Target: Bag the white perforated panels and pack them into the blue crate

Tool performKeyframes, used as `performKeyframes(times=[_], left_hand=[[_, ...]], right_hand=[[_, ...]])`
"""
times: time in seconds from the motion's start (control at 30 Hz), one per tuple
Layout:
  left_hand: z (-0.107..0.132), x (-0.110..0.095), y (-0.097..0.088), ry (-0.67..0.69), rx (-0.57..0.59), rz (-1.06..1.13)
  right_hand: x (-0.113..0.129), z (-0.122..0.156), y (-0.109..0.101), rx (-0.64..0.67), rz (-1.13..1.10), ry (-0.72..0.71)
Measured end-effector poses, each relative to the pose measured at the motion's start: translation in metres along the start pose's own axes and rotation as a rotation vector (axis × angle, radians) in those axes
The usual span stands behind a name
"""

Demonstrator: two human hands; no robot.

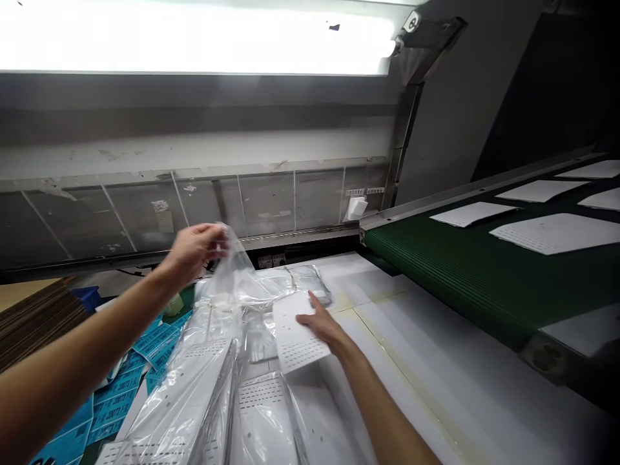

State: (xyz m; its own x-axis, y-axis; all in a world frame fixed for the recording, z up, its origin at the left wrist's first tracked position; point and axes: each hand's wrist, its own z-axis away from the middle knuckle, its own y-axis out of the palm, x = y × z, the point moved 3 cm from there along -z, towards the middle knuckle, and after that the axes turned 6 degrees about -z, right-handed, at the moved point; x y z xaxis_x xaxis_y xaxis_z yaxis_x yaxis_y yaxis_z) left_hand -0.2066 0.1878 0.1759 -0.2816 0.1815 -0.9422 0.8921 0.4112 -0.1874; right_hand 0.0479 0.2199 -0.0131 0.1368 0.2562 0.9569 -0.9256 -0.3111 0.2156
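My left hand (201, 244) is raised, its fingers pinched on the upper end of a clear plastic bag (231, 274). The bag hangs from the fingers over a bundle of flat clear bags (290, 279). My right hand (322, 323) grips a white sheet (293, 326) with rows of dark slots along its near end and a few small holes. Its thumb lies on top of the sheet; the fingers beneath are partly hidden. Below both hands lie bagged white slotted sheets (264, 413), with another bagged stack (186, 394) to their left.
On the right, a green conveyor belt (436, 252) carries several white slotted sheets (557, 232). Blue printed labels (116, 397) lie at the left, near a stack of brown cardboard (33, 323). A bright tube lamp (194, 39) spans the top above a grey panel (266, 203).
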Motion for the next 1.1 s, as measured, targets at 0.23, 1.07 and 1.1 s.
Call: performKeyframes(times=[0.23,1.07,1.1], left_hand=[[0.070,0.034,0.124,-0.163,0.516,0.147],[0.171,0.037,0.185,0.130,0.820,0.031],[0.169,0.038,0.188,0.061,0.857,0.068]], right_hand=[[0.017,0.130,-0.060,-0.174,-0.293,-0.228],[-0.007,0.182,-0.069,-0.251,-0.559,-0.309],[-0.004,0.182,-0.075,-0.267,-0.486,-0.331]])
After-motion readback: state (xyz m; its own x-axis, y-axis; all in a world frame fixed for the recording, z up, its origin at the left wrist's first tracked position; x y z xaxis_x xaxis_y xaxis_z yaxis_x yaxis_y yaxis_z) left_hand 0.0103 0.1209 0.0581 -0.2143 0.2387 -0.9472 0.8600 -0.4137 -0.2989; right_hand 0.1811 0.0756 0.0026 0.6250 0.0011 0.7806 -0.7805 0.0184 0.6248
